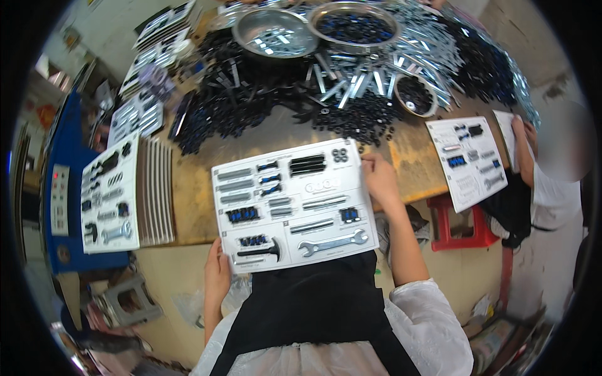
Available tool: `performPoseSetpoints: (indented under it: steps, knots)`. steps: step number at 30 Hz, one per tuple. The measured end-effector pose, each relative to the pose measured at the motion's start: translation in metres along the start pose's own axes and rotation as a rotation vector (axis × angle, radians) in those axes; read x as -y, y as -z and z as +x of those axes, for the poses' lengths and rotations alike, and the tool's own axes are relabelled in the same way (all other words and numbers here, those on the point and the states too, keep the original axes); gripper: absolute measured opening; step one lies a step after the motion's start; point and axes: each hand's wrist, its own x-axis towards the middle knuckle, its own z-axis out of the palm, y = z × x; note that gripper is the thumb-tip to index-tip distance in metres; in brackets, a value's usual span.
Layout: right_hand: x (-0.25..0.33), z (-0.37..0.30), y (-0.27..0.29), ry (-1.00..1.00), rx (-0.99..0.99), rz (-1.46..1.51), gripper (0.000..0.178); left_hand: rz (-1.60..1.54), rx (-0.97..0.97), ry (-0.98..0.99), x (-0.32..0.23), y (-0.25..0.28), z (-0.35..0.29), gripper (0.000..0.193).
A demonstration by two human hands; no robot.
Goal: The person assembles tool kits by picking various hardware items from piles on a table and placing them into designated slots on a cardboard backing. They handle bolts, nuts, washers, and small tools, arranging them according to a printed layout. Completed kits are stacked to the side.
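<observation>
As the left hand and right hand grip the white hardware board by opposite sides, it hangs above the near edge of the worktable. Probably light and stiff, it suits holding by bare margins.

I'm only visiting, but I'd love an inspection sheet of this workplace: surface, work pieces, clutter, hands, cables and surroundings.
Surface: worn brown table, its far side heaped with parts.
Job's things: white card, tilted, showing a wrench, a hammer and groups of small parts.
Clutter: black parts, silvery parts, two metal bowls and a smaller bowl; upright stack of cards at left.
Left hand: holds the card's lower left edge.
Right hand: holds its upper right edge.
Cables: nothing seen.
Surroundings: blue machine at left; red stool and another person at right.
</observation>
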Motion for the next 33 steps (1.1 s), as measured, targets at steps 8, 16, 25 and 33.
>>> performPoseSetpoints:
  steps: [8, 16, 25, 33]
  knots:
    - [0.002, 0.009, 0.009, 0.054, 0.048, -0.263, 0.037, -0.718, -0.033, 0.271, 0.017, -0.014, 0.016, 0.052]
    - [0.057, 0.06, 0.013, -0.256, 0.404, -0.504, 0.078, -0.848, -0.074, 0.249, 0.024, -0.019, 0.016, 0.056]
    - [0.021, 0.055, -0.001, -0.086, 0.24, -0.486, 0.07, -0.88, -0.124, 0.272, 0.031, -0.028, 0.017, 0.048]
    - [-0.026, -0.006, -0.003, -0.052, 0.187, 0.016, 0.028, -0.972, -0.148, 0.252, 0.039, -0.032, 0.022, 0.046]
